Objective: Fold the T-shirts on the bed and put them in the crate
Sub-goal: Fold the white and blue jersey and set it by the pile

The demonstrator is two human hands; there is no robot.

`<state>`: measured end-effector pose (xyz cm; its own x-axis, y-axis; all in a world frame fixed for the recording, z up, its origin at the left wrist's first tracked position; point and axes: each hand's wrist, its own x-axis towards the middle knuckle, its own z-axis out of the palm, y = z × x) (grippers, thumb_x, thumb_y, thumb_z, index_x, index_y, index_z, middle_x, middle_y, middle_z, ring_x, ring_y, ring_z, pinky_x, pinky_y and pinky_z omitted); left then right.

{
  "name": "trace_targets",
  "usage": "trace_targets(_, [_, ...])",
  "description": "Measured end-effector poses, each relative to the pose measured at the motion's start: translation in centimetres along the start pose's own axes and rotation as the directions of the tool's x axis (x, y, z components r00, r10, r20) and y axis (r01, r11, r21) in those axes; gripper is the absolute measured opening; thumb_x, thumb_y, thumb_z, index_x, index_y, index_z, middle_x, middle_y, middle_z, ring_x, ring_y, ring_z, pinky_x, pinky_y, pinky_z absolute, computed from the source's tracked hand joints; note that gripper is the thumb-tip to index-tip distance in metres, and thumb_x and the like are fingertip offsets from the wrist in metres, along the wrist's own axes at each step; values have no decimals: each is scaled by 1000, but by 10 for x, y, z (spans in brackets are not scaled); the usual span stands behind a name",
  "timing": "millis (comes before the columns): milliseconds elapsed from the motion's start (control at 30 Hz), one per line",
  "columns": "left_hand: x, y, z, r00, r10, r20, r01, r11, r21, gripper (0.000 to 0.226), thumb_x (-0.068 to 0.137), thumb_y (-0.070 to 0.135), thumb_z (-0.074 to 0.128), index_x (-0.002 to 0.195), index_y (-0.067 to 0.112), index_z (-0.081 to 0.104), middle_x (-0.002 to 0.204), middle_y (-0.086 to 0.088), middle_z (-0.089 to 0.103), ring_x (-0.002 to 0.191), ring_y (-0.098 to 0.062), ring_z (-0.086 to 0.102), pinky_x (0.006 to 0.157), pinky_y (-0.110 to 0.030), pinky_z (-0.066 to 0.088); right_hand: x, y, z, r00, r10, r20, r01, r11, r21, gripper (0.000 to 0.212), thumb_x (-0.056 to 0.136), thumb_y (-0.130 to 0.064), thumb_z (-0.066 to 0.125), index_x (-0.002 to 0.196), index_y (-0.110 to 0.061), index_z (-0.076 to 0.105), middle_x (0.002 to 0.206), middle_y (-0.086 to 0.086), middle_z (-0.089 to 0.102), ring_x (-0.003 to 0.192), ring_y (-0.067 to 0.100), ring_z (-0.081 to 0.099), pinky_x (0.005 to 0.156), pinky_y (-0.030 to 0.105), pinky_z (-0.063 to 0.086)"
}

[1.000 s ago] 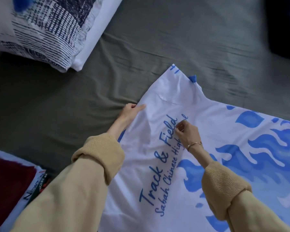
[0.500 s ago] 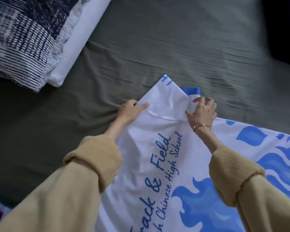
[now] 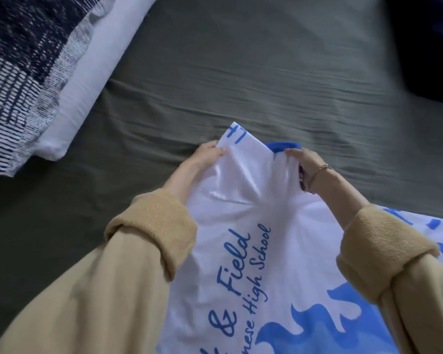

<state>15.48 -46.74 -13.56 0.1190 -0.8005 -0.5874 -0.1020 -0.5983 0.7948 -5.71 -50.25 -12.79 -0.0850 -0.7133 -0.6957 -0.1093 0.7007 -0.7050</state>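
The shirt [image 3: 253, 226] lies spread on the bed [image 3: 241, 72], white with blue flames and blue lettering, its far end bunched into a peak near the middle of the view, well short of the pillow [image 3: 36, 72]. It is laid flat, most likely so that the fabric can be squared up before the first fold. The left hand [image 3: 205, 157] pinches the left edge of that peak, thumb on top and fingers tucked under the cloth. The right hand [image 3: 302, 162] grips the other side with curled fingers, just beside the blue collar trim [image 3: 279, 146], and a thin bracelet [image 3: 317, 172] sits at its wrist. Holding both sides at once lets the person lift and stretch the sleeve or shoulder area evenly, so creases between the hands pull out; a ridge of slack still runs down from the grip. Both beige sleeves [image 3: 151, 238] reach forward over the shirt. No crate shows here, so packing looks some way off; folding seems barely begun.
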Motion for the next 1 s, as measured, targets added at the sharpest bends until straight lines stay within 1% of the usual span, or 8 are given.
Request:
trace_targets(133, [3, -5, -1, 991, -33, 127, 61, 973, -224, 30, 94, -1, 45, 113, 18, 60, 94, -6, 66, 78, -21, 63, 75, -33, 51, 4, -5, -7, 998, 56, 28, -52, 991, -124, 22, 78, -26, 68, 65, -18, 53, 40, -3, 40, 30, 12, 35, 44, 13, 28])
trace_targets(300, [5, -6, 0, 987, -98, 127, 127, 960, -249, 18, 96, 12, 52, 112, 13, 61, 91, -7, 66, 76, -21, 63, 75, -33, 52, 5, -13, 13, 995, -88, 52, 100, 940, -325, 54, 58, -29, 82, 103, -11, 58, 93, 4, 62, 81, 24, 61, 65, 29, 46])
trace_targets(433, [10, -13, -4, 989, -84, 120, 111, 965, -236, 25, 97, 6, 46, 116, 14, 59, 99, -7, 64, 80, -20, 62, 78, -32, 51, 16, -11, 11, 972, -233, -1, 229, 954, -192, 22, 73, -7, 65, 93, -17, 65, 79, 1, 58, 72, 19, 52, 57, 21, 39])
trace_targets(500, [9, -12, -4, 993, -85, 76, 99, 974, -202, 26, 97, 9, 48, 120, 15, 59, 102, -5, 64, 80, -17, 62, 73, -29, 51, 23, -6, 5, 959, -273, -80, 247, 938, -243, 23, 76, -3, 61, 92, -19, 64, 84, 2, 57, 75, 19, 49, 55, 20, 36])
trace_targets(633, [7, -14, -5, 992, -95, 82, 108, 980, -166, 24, 93, 14, 58, 117, 14, 60, 103, -5, 64, 82, -18, 62, 74, -29, 52, 23, -3, 5, 942, -334, -45, 279, 849, -449, 17, 80, -20, 67, 96, -17, 64, 85, 2, 54, 75, 18, 45, 50, 19, 31])
trace_targets(800, [6, -16, -1, 999, -43, 18, 45, 996, -74, 7, 93, 13, 58, 100, 11, 58, 82, -1, 62, 67, -14, 59, 59, -21, 50, 14, -1, -10, 922, -387, -5, 289, 696, -658, 30, 80, -36, 61, 67, -9, 54, 60, 4, 41, 74, 23, 40, 50, 23, 29])
trace_targets(900, [8, -19, 4, 998, -8, -70, 3, 997, -71, 6, 94, 11, 56, 98, 7, 57, 77, -3, 59, 62, -14, 55, 48, -14, 46, 14, 4, -25, 925, -378, 35, 302, 679, -669, 21, 82, -27, 61, 80, -5, 62, 70, 8, 46, 74, 23, 40, 54, 26, 31])
trace_targets(1000, [11, -21, 5, 995, -2, -98, -4, 998, -63, 6, 95, 13, 54, 96, 7, 57, 76, -3, 59, 63, -15, 55, 51, -17, 47, 17, 12, -27, 898, -438, 41, 347, 646, -680, 14, 87, -20, 60, 85, -7, 57, 81, 11, 49, 80, 25, 42, 58, 31, 24])
